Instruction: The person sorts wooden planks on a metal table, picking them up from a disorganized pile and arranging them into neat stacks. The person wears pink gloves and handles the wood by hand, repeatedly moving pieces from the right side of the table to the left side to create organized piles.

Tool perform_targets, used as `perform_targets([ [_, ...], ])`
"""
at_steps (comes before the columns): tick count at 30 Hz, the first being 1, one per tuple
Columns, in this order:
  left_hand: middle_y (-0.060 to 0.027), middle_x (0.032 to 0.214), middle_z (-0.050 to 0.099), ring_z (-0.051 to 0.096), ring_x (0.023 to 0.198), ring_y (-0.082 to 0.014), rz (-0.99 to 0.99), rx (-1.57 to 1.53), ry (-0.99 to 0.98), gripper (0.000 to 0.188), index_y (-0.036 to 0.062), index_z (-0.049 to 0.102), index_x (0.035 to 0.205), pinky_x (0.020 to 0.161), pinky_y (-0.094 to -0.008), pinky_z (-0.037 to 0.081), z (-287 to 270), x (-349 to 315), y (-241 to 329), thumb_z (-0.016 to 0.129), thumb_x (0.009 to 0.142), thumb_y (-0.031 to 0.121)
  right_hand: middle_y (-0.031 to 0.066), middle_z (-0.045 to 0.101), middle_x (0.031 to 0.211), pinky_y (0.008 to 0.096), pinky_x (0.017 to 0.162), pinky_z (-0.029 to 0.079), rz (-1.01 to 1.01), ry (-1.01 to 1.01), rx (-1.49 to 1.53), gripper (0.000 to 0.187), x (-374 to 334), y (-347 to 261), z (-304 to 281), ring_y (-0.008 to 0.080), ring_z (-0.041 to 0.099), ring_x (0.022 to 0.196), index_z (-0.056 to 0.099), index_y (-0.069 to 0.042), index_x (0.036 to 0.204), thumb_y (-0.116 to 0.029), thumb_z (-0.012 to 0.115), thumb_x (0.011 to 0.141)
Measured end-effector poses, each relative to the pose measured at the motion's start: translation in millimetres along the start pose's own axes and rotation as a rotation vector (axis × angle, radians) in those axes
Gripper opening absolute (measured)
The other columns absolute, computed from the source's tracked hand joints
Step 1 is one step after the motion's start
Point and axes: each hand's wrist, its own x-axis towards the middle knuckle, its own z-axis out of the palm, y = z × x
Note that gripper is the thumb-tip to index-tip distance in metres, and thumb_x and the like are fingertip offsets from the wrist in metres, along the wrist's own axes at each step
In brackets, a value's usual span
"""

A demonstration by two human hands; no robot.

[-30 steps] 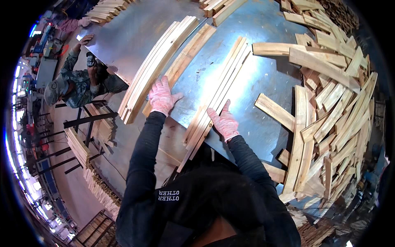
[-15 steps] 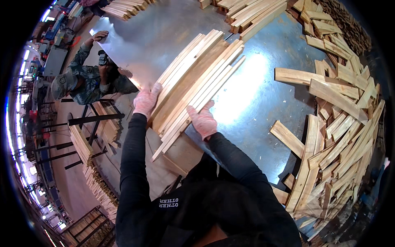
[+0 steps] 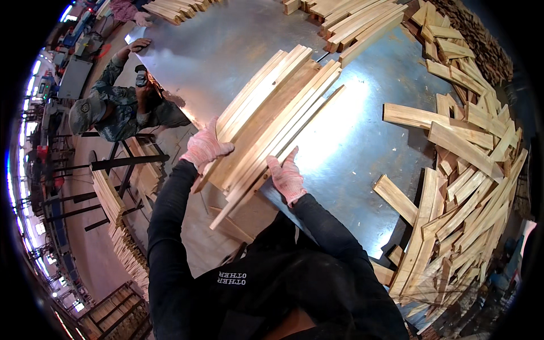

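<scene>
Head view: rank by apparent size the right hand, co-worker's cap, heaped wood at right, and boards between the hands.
Heaped wood
Boards between the hands
Right hand and cap: too alike to rank

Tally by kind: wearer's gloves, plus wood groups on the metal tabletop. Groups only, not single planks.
Wearer's pink gloves: 2
Plank bundle between the gloves: 1
Plank rows at the picture's top: 2
Loose plank heap at right: 1
Total: 6

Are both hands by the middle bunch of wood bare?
No, the left hand and the right hand both wear pinkish gloves.
</scene>
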Motion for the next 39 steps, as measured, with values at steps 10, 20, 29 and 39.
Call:
perform_targets([
  [10,-0.0245,0.127,0.062,0.061,0.120,-0.0350,0.069,-0.048,-0.144,0.094,0.0008,0.037,0.147,0.099,-0.0429,0.048,10,-36,28,0.074,0.075,0.049,0.0326,0.066,0.107,0.0414,0.084,0.053,0.069,0.047,-0.193,0.097,-29,18,-7,0.0433,0.066,0.100,-0.001,0.016,0.150,-0.043,0.057,0.099],
  [20,-0.0282,0.143,0.047,0.051,0.130,-0.0413,0.198,0.177,-0.067,0.120,-0.0004,0.018,0.154,0.105,-0.0496,0.042,41,-31,22,0.072,0.074,0.069,0.0312,0.060,0.109,0.0552,0.090,0.047,-0.523,0.318,-0.621,0.026,-23,115,-7,0.0497,0.057,0.101,0.065,-0.009,0.114,-0.026,0.053,0.098],
  [29,-0.0238,0.156,0.032,0.030,0.144,-0.0454,1.276,0.175,0.957,0.099,0.0039,0.029,0.155,0.118,-0.0565,0.023,-49,-80,146,0.080,0.077,0.036,0.0153,0.069,0.080,0.0437,0.066,0.055,-0.439,0.199,-0.774,0.023,-109,-90,-198,0.0345,0.069,0.076,0.064,-0.007,0.100,-0.024,0.055,0.087],
  [39,-0.0119,0.084,0.067,0.064,0.077,-0.0194,0.701,0.075,-0.517,0.035,0.0032,0.070,0.106,0.072,-0.0337,0.052,-7,-156,209,0.069,0.090,0.034,0.0194,0.063,0.126,0.0469,0.099,0.047,0.236,0.968,-0.849,0.076,-277,142,-301,0.0361,0.059,0.119,0.045,-0.004,0.143,-0.042,0.072,0.083],
])
